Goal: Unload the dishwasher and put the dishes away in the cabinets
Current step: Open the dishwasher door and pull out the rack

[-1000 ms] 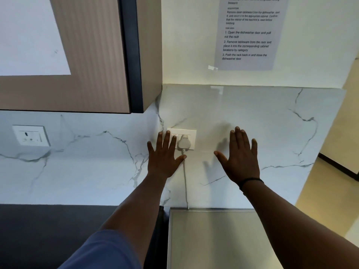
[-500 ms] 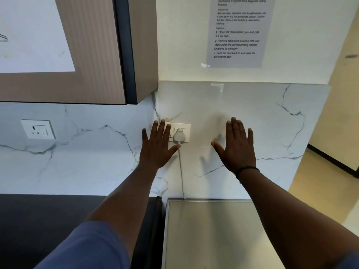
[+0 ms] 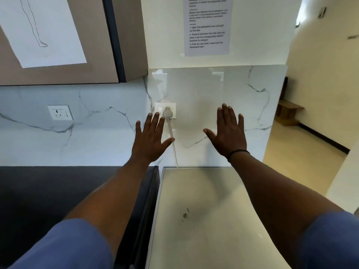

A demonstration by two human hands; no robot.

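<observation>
Over the last second the view tips down and pulls back: the grey appliance top (image 3: 204, 210) fills more of the frame, the wall cabinet (image 3: 58, 74) slides up and left, and a doorway with cardboard boxes (image 3: 287, 111) comes into sight at right. Both hands stay raised with palms toward the marble wall (image 3: 223, 90). The left hand (image 3: 149, 140) has its fingers straight and spread, tips just below the socket (image 3: 165, 110) and beside the white plug cord (image 3: 172, 140). The right hand (image 3: 229, 133) is also flat, fingers close together and thumb out, holding nothing.

This reads as a starting pose; unloading has not begun. No dishes show, and the dishwasher door is out of frame; the grey top is probably the dishwasher's, though the picture does not settle that. The taped instruction sheet (image 3: 207, 26) lists opening the door first.

For moving: the dark tabletop (image 3: 58, 191) ends at a raised lip just left of the grey top. The cabinet's underside hangs over the left side, so lifted dishes need headroom there. The cord runs down between the hands and could snag. Open floor lies to the right.
</observation>
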